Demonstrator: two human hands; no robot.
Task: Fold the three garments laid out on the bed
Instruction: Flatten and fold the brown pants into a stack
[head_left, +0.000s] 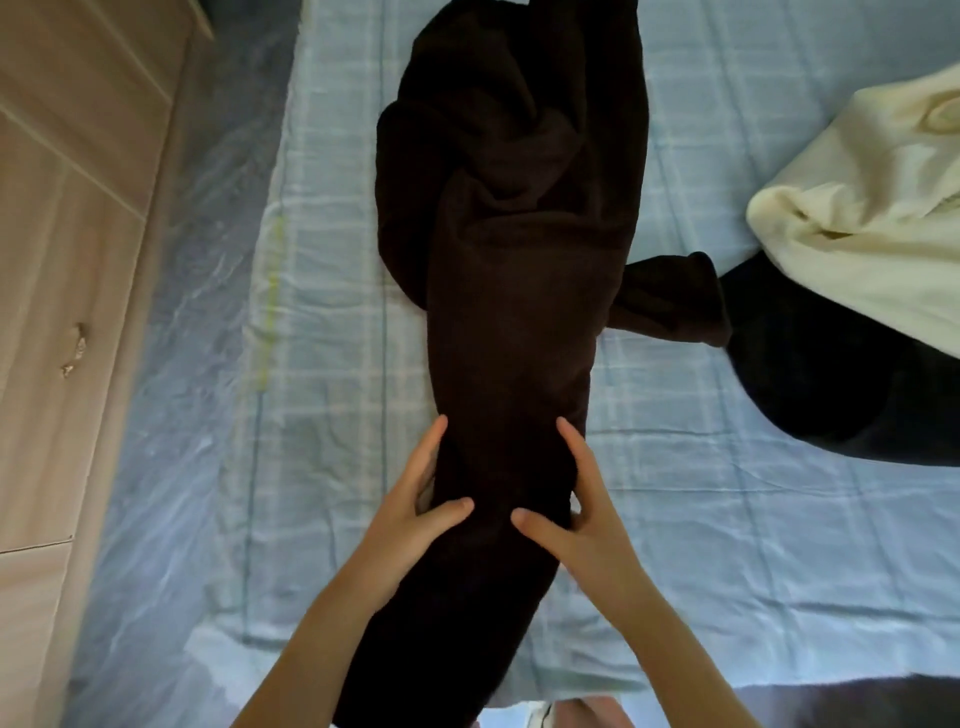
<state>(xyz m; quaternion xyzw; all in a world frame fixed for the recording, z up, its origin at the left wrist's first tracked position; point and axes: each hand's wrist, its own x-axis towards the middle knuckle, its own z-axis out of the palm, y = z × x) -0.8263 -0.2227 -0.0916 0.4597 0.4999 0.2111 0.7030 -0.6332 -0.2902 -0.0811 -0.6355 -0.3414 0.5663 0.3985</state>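
A long dark brown garment (511, 270) stretches from the near edge of the bed up the middle, bunched and creased at its far end. My left hand (415, 509) grips its left edge near me, thumb on top and fingers under the side. My right hand (576, 512) grips the right edge the same way, thumb on the cloth. A cream garment (872, 218) lies crumpled at the right, partly over a black garment (831, 374) beneath it.
The bed (727, 519) has a light blue checked sheet. A blue plastic-covered strip (171, 415) runs along its left side. A pale wooden wardrobe (57, 260) with a metal handle stands at the left. A dark cloth (857, 701) lies at the bottom right.
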